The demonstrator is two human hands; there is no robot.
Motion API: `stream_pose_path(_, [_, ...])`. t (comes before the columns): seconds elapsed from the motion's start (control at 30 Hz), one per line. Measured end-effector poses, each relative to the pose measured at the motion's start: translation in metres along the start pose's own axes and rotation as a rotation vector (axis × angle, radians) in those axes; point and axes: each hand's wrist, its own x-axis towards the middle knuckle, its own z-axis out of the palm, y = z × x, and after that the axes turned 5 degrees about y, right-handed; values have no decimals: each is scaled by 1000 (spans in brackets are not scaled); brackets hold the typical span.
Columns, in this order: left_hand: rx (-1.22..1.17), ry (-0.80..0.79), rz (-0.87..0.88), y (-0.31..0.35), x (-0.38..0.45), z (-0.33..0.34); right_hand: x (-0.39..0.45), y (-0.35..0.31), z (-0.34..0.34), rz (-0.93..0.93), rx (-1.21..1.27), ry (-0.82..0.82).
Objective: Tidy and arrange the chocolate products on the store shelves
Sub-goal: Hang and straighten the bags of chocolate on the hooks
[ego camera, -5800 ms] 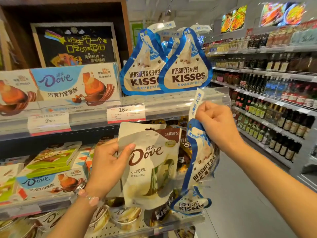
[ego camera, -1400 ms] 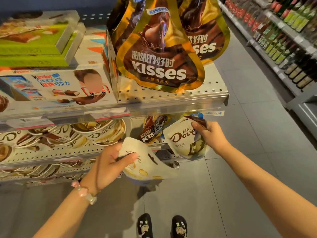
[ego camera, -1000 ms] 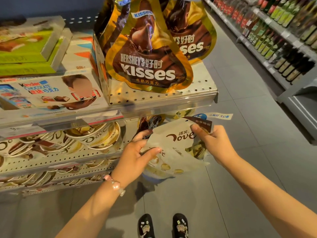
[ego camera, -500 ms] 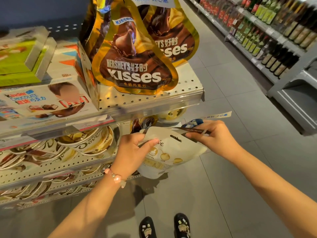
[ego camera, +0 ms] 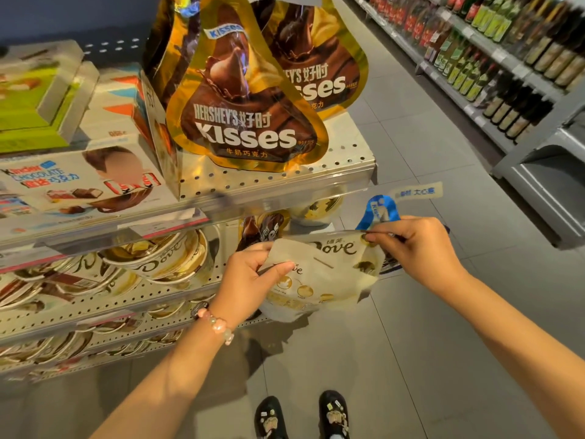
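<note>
Store shelf (ego camera: 275, 185) of gold Kisses bags (ego camera: 243, 122), left hand (ego camera: 250, 280) and right hand (ego camera: 418, 248) gripping Dove pouches (ego camera: 326, 274), perhaps two

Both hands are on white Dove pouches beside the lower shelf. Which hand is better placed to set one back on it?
Probably the left hand: it grips the front Dove pouch right at the lower shelf. The right hand, out over the aisle, pinches another pouch top with the blue Kisses bag.

Above our left hand (ego camera: 250, 274) the shelf lip (ego camera: 285, 188) overhangs, with gold Kisses bags (ego camera: 243, 122) filling the deck over it. Left of that hand, Dove tubs (ego camera: 164, 261) crowd the lower shelf. Behind our right hand (ego camera: 418, 248) a blue Kisses bag (ego camera: 380, 210) blocks the shelf end. Right of it and below both hands, we have open grey floor (ego camera: 443, 327).
</note>
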Motion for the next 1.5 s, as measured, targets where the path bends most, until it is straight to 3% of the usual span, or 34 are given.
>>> stream_pose_path(0.2, [55, 4, -11, -15, -17, -13, 8, 10, 0, 122, 52, 93])
stream_pose_path(0.4, [52, 53, -135, -20, -34, -22, 14, 18, 23, 213, 70, 202])
stream_pose_path(0.7, [-46, 101, -210, -30, -47, -32, 23, 27, 62, 231, 24, 324])
stream_pose_path(1.13, [-34, 102, -230, -23, -50, -30, 25, 22, 62, 293, 156, 163])
stream_pose_path(1.5, [5, 114, -208, -21, -51, -31, 31, 12, 67, 359, 116, 178])
